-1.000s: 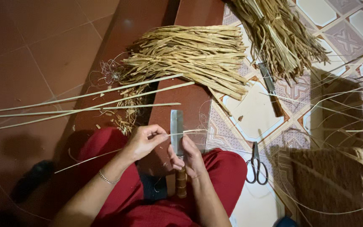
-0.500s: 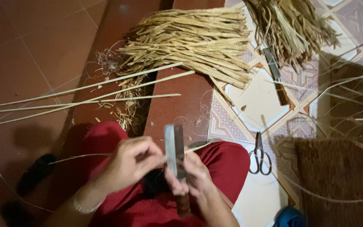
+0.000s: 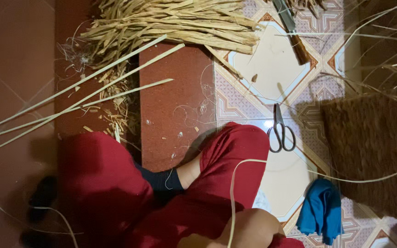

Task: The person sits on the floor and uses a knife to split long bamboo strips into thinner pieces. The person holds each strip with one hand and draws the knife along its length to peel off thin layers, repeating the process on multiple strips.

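Note:
Only part of one hand shows, at the bottom edge; it looks like my right hand (image 3: 249, 229), and its fingers are cut off by the frame. A thin pale fibre strip (image 3: 231, 197) rises along its left side, arcs over my red-trousered leg (image 3: 226, 165) and runs right toward the woven piece (image 3: 373, 147). Whether the hand grips the strip is hidden. My left hand is out of sight, and so is the knife.
A bundle of dry straw strips (image 3: 171, 23) lies at the top, with long pale splints (image 3: 70, 103) fanning left over the red floor. Scissors (image 3: 281, 131) and a blue cloth (image 3: 320, 211) lie on the patterned tiles. A long blade (image 3: 290, 27) rests near the top.
The view has swung down and closer. Both hands and the upright knife, centred before, have dropped to or past the bottom edge. The strip now loops free over my leg.

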